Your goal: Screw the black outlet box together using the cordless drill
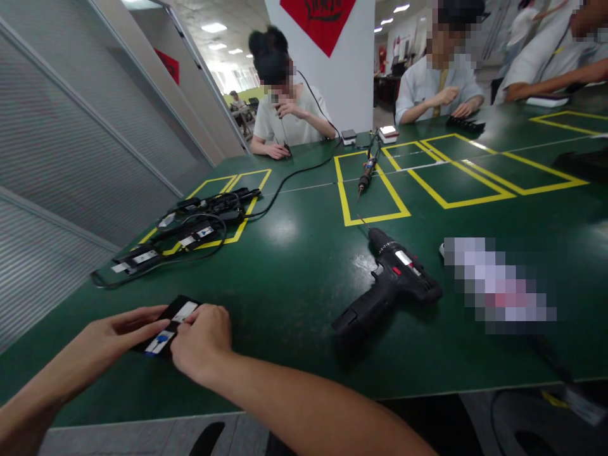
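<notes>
A flat black power adapter with white and blue labels lies on the green table near the front left edge. My left hand rests at its left side, fingers stretched along it and touching it. My right hand is curled over the adapter's right end, fingers pinched on it. A black cordless drill lies on its side to the right, apart from both hands.
Several black adapters with cables lie at the left inside a yellow outline. An electric screwdriver on a cord lies in a yellow box further back. Three other people sit at the table's far side. A grey wall runs along the left.
</notes>
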Demonstrator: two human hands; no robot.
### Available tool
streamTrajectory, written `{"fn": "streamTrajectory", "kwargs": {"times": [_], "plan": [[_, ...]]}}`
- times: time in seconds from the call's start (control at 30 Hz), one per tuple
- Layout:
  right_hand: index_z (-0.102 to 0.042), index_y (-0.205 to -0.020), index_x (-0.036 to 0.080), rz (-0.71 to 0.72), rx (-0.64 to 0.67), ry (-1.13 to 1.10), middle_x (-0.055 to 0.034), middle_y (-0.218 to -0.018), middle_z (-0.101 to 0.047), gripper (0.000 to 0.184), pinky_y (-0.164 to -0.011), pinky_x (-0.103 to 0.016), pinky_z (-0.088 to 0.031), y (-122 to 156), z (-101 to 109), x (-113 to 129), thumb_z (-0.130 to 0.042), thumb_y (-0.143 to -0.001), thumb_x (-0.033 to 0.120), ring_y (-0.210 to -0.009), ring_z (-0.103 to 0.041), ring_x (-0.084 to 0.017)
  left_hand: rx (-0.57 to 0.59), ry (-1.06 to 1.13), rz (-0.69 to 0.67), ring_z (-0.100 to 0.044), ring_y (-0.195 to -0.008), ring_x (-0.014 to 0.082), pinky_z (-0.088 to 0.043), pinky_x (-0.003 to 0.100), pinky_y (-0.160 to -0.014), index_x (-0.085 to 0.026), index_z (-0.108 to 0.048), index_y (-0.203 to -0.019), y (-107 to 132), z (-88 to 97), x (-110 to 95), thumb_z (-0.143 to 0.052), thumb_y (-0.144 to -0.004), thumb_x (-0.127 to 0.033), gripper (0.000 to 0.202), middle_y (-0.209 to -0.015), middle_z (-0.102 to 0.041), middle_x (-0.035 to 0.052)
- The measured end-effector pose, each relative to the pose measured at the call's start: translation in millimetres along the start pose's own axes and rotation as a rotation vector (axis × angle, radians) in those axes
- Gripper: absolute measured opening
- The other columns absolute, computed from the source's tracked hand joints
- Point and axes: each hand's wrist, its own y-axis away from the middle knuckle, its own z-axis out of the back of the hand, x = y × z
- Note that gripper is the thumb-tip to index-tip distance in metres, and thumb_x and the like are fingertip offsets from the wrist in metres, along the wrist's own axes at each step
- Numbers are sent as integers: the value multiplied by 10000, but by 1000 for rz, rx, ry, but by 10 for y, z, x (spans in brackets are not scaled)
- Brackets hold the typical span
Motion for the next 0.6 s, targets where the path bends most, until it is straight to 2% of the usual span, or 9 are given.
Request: {"fn": "streamTrajectory", "kwargs": {"times": [0.07, 0.17, 0.27, 0.37, 0.43, 0.5, 0.6], "plan": [[-651, -1034, 133, -8, -11, 74, -100, -1112, -661, 226, -842, -418, -547, 47, 99, 7, -653, -828, 227, -1005, -652, -242, 10, -51, -70, -651, -1000, 154, -511, 241, -877, -398, -677, -987, -12, -27, -139, -735, -614, -600, 428, -980, -721, -190], [-628, -1098, 111, 15, -12, 194, -138, -1149, -623, 329, -818, -413, -566, 160, 226, 58, -643, -770, 133, -962, -668, -271, 26, -43, -177, -647, -993, 140, -504, 228, -889, -404, -673, -988, -60, -84, -293, -753, -618, -561, 409, -986, -707, -212], [-604, -1145, 78, 86, 15, 329, -170, -1172, -593, 458, -793, -432, -575, 341, 350, 96, -666, -691, 80, -963, -652, -304, 46, -23, -224, -632, -1032, 161, -495, 232, -911, -359, -672, -1047, -156, -123, -395, -764, -625, -528, 464, -1046, -701, -167], [-631, -1091, 34, 203, 58, 464, -206, -1132, -602, 357, -776, -453, -571, 570, 514, 39, -638, -740, 100, -994, -611, -331, 71, -44, -259, -619, -1059, 183, -475, 259, -950, -294, -644, -1139, -262, -169, -548, -746, -665, -501, 528, -1115, -686, -101], [-658, -1026, 10, 288, 82, 544, -213, -1044, -625, 290, -765, -460, -565, 721, 665, -64, -621, -749, 86, -946, -605, -335, 89, -70, -311, -608, -1079, 195, -456, 287, -984, -252, -622, -1180, -320, -234, -712, -724, -698, -484, 544, -1153, -671, -63], [-673, -990, 26, 387, 93, 597, -188, -964, -640, 263, -787, -459, -553, 859, 848, -200, -624, -741, 97, -914, -594, -323, 121, -74, -391, -598, -1098, 216, -452, 318, -996, -209, -613, -1195, -372, -341, -920, -695, -731, -480, 543, -1178, -658, -23], [-658, -998, 102, 448, 38, 625, -151, -980, -629, 208, -795, -446, -540, 1043, 1139, -396, -505, -862, 136, -902, -577, -289, 175, -31, -548, -613, -1077, 226, -465, 336, -986, -180, -608, -1210, -455, -573, -1285, -636, -770, -493, 540, -1196, -646, 25]]}}
